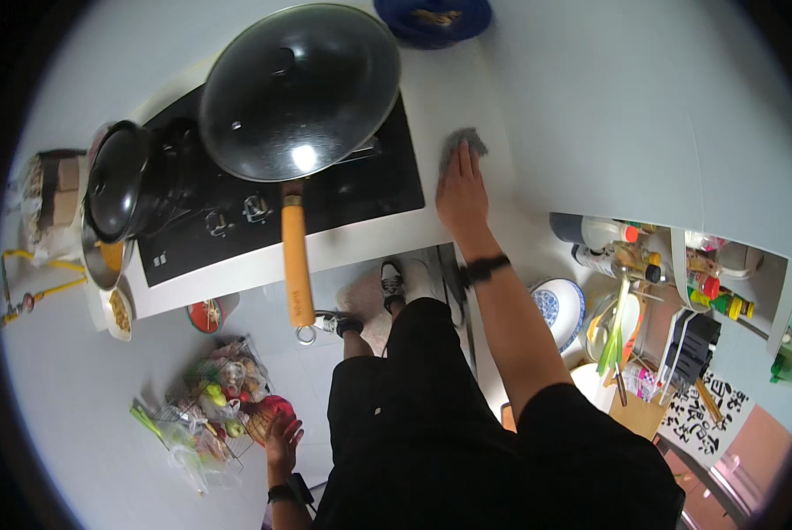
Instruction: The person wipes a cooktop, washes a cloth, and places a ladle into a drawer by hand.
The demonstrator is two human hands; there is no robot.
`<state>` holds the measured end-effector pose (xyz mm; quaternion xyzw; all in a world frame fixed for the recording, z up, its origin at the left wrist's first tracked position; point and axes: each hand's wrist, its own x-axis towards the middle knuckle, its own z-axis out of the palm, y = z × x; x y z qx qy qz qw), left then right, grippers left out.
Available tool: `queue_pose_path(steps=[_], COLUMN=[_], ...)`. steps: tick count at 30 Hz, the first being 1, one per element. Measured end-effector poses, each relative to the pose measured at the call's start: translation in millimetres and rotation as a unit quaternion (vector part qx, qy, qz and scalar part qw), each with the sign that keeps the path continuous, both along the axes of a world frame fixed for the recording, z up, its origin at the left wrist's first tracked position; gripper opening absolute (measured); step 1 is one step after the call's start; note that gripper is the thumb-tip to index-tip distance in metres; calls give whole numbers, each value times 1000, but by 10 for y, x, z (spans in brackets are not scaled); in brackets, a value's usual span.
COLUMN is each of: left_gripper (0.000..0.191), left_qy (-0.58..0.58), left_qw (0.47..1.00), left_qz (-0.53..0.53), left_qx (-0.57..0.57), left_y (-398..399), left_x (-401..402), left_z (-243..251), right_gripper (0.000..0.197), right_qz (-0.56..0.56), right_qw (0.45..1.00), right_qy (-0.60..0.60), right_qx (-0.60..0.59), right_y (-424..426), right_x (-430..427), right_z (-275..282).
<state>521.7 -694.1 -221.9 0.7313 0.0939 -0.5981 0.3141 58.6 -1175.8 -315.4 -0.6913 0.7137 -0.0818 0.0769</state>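
Note:
My right hand (463, 195) lies flat on a grey cloth (462, 139), pressing it against the white countertop (445, 79) to the right of the stove. Only the cloth's far part shows past my fingertips. My left hand (282, 438) hangs low at my left side with its fingers apart and holds nothing. Beyond it in view is a wire rack with vegetables and plastic bags (220, 404). A wok with a dark glass lid (303, 86) sits on the black gas stove (369, 202), its wooden handle (296, 258) reaching over the front edge towards me.
A lidded black pot (114, 179) stands at the stove's left end, near a bowl of yellow food (119, 313). A blue bowl (435, 20) is at the back. To the right are a blue-and-white plate (571, 305), spring onions (613, 344) and a shelf with several bottles (634, 258).

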Motion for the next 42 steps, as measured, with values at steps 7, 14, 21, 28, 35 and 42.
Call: queue_pose_path(steps=[7, 14, 21, 28, 35, 42], left_gripper=[43, 35, 33, 28, 39, 32], left_qy=[-10, 15, 22, -58, 38, 1], left_qw=[994, 989, 992, 918, 981, 960], left_qz=[-5, -128, -104, -390, -186, -278], left_qx=[106, 78, 72, -44, 50, 3], left_y=[-118, -306, -746, -75, -351, -381], left_x=[-99, -34, 1, 324, -131, -207], left_z=[129, 40, -83, -448, -106, -175], right_gripper=[62, 55, 37, 43, 46, 51], right_qz=[10, 51, -6, -19, 147, 137], right_qw=[997, 994, 982, 920, 955, 955], right_qy=[-51, -47, -84, -312, -155, -68], right_qx=[-48, -82, -167, -236, -208, -252], right_y=[-1604, -1823, -531, -794, -1262, -2291], right_x=[122, 496, 261, 496, 640, 835], right_z=[-242, -171, 170, 383, -91, -454])
